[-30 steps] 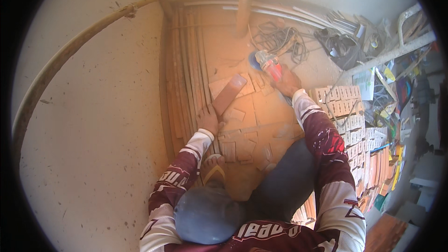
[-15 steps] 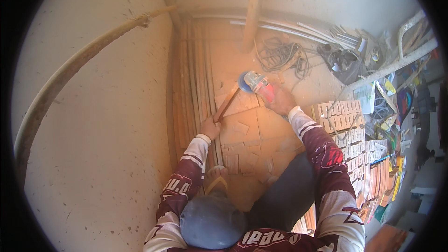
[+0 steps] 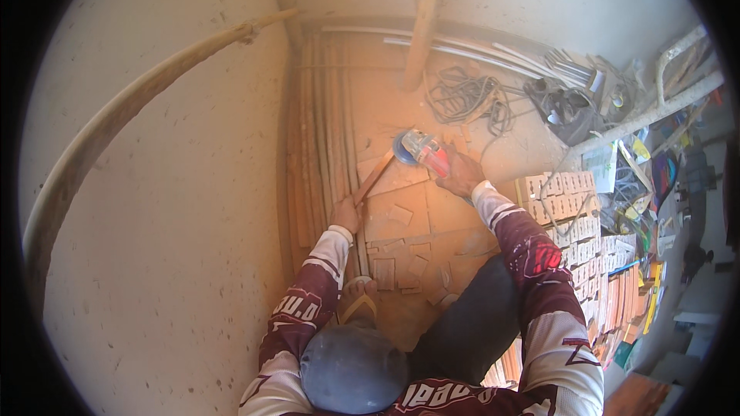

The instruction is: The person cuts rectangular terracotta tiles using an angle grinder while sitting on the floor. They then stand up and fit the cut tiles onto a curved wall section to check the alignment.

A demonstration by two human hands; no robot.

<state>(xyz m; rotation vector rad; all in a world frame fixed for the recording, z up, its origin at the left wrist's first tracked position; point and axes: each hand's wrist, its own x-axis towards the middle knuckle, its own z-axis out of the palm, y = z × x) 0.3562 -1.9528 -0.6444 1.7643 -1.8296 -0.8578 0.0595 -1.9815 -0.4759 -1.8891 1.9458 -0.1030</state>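
My right hand (image 3: pixel 463 175) is wrapped round the red body of an angle grinder (image 3: pixel 425 151). Its round blue-grey disc (image 3: pixel 404 147) meets the far end of a narrow reddish-brown strip (image 3: pixel 375 175), possibly tile. My left hand (image 3: pixel 346 215) is closed on the near end of that strip, which slants up and away to the right over the dusty floor. Haze hangs around the disc. Broken tile pieces (image 3: pixel 385 273) lie on the floor below the grinder, between my left arm and my right knee.
Long wooden strips (image 3: pixel 308 131) lie along the left wall. A wooden post (image 3: pixel 423 35) stands ahead, with a coiled cable (image 3: pixel 462 96) to its right. Stacked tile strips (image 3: pixel 566 204) rise beside my right arm. A curved pole (image 3: pixel 131 108) crosses the left side, and a metal frame (image 3: pixel 655 112) the right.
The grinder and the far end of the strip have dropped slightly toward me. Both hands keep their hold, and the view has shifted a little.
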